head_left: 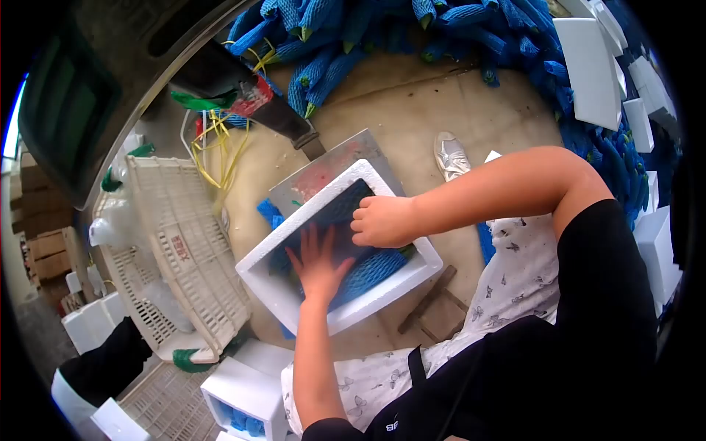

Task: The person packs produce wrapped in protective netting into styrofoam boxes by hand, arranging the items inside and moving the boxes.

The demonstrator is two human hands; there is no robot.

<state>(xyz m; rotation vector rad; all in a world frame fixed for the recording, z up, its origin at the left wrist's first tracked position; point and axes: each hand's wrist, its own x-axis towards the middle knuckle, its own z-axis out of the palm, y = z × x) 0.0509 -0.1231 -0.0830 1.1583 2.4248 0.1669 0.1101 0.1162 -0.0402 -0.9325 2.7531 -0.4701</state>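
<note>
Splaying left hand (318,273), fingers apart, over netted produce (364,275) in styrofoam box (382,295). Curling right hand (384,222), can't tell if gripping. Loaded, not yet lidded.

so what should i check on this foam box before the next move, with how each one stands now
1. Box top uncovered: ok, the white foam box has no lid on it.
2. Blue netted produce inside the box: ok, some shows near the lower right side.
3. Box squarely seated: cannot tell, it overlaps the metal plate in view, but its underside is hidden.
4. Left hand clear of the box: not ok, it is inside with fingers spread.
5. Right hand free of any hold: cannot tell, its fingers are curled and what they hold is hidden.
</note>
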